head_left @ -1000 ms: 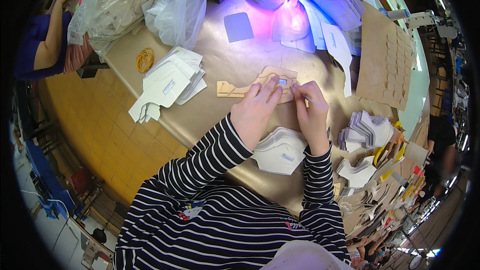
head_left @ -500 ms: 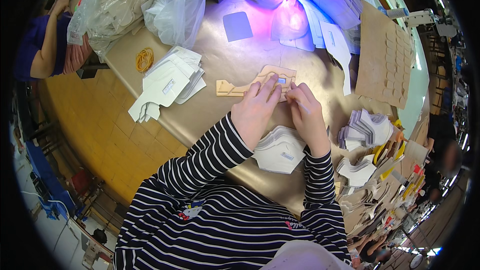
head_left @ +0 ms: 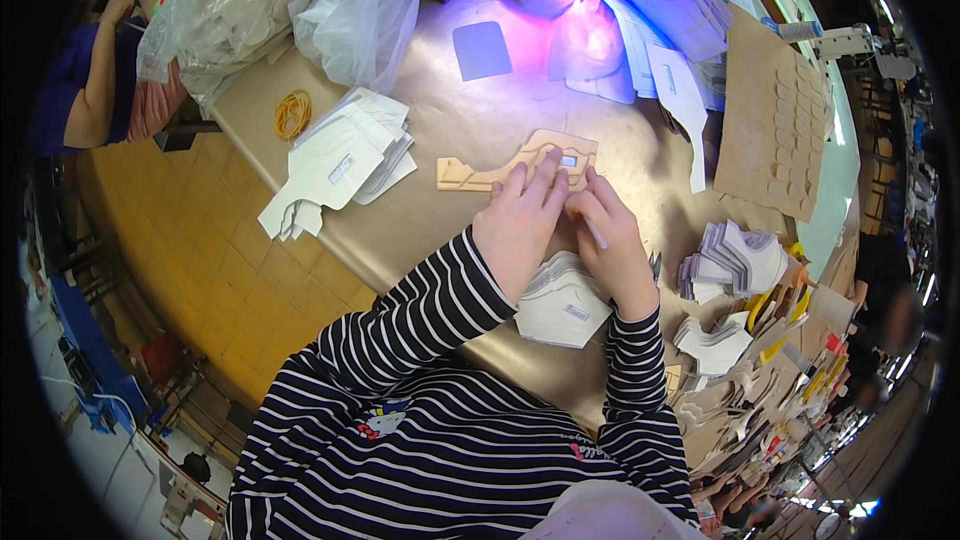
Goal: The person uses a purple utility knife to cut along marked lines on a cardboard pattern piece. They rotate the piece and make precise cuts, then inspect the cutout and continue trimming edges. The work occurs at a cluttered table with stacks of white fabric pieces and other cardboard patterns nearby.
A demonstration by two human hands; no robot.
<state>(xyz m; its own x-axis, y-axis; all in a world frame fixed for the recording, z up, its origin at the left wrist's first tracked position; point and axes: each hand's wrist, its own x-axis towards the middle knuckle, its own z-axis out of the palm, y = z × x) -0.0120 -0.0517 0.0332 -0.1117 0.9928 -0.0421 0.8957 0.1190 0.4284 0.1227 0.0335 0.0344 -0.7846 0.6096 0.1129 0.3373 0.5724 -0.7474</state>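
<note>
A person in a black-and-white striped top leans over a tan counter [head_left: 470,130], and both forearms come up from the lower edge to meet at a flat wooden template [head_left: 520,165] lying near the counter's middle. The left hand [head_left: 518,225] lies palm down with its fingers pressed together and flat on the template's near edge, hiding that part of it. The right hand [head_left: 610,240] sits just beside it, its fingers curled and pinching a thin white pen-like tool [head_left: 596,233]; most of the tool is covered, so its kind cannot be told. Whatever lies under the two palms is hidden. Just below the hands a stack of white cut pieces [head_left: 562,302] is partly covered by the wrists. To the left, a fanned pile of white pieces [head_left: 335,165] rests near the counter's left edge, with a coil of yellow rubber bands [head_left: 292,113] beside it. Clear plastic bags [head_left: 360,5] crowd the far edge, under purple light. On the right, a brown perforated board [head_left: 775,125] and grey-white stacks [head_left: 735,260] fill the counter to its rim, and the lower right is a hard-to-read jumble. Bare counter lies between the template and the bags. Another person's arm [head_left: 100,90] shows at the upper left, cut off by the rim.
</note>
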